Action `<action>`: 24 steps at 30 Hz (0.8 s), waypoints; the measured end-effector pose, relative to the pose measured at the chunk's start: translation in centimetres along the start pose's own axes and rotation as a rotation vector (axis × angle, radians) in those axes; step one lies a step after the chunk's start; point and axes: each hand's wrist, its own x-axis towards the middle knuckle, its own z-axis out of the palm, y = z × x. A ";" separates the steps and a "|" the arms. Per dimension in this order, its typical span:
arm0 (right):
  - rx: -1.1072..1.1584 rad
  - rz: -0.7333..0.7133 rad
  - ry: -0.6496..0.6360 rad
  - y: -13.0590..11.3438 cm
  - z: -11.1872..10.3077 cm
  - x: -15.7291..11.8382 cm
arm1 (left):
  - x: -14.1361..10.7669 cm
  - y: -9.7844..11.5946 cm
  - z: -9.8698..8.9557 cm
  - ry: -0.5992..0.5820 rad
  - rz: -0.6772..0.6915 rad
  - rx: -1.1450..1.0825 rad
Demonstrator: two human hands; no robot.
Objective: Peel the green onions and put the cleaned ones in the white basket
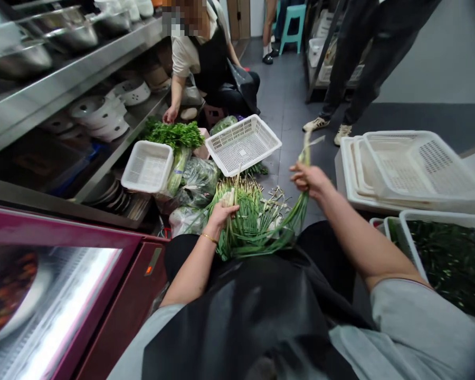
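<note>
My left hand (pixel 221 214) is closed round the pale stem ends of a small bunch of green onions (pixel 230 198), above the left part of a large pile of green onions (pixel 249 211). Up and to the right, my right hand (pixel 306 178) grips another bunch of green onions (pixel 298 211); its pale ends stick up above the fingers and its green leaves hang down toward my lap. Between the hands, loose peelings (pixel 275 211) lie on the pile's right side.
Beyond the pile is a tilted white basket (pixel 243 148), with a white tub (pixel 148 166) and leafy greens (pixel 174 134) to its left. A crouching person's hand touches the greens. Stacked baskets (pixel 415 163) stand right, shelves (pixel 75 79) left. Another person stands beyond.
</note>
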 end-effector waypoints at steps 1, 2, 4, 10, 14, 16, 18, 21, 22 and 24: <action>-0.032 0.053 -0.041 1.7 1.6 0.1 | 0.1 0.2 0.7 0.009 0.018 -0.009; -0.058 0.085 -0.081 3.3 3.3 0.0 | 0.1 0.4 1.5 0.004 0.034 -0.011; -0.193 0.045 -0.199 5.7 6.6 -0.5 | -0.1 0.8 2.8 -0.044 0.049 0.014; -0.711 -0.293 -0.310 6.0 9.3 -0.6 | -1.0 1.3 2.7 -0.169 0.037 0.075; -0.470 -0.104 -0.433 4.9 6.9 -0.6 | -1.0 1.1 1.1 -0.179 0.046 0.067; -0.203 -0.049 -0.456 3.7 5.4 -1.2 | -0.9 1.0 0.5 -0.194 0.047 0.061; 0.032 -0.078 -0.414 1.5 3.5 -2.2 | -0.7 0.9 -0.2 -0.187 0.038 0.060; 0.274 -0.216 -0.296 -2.4 -0.3 -3.5 | -0.1 0.6 -1.5 -0.137 0.010 0.076; 0.321 -0.271 -0.264 -3.5 -1.7 -3.7 | 0.0 0.5 -1.9 -0.114 0.002 0.084; 0.313 -0.336 -0.170 -4.5 -3.9 -3.3 | 0.3 0.1 -2.4 -0.065 -0.009 0.095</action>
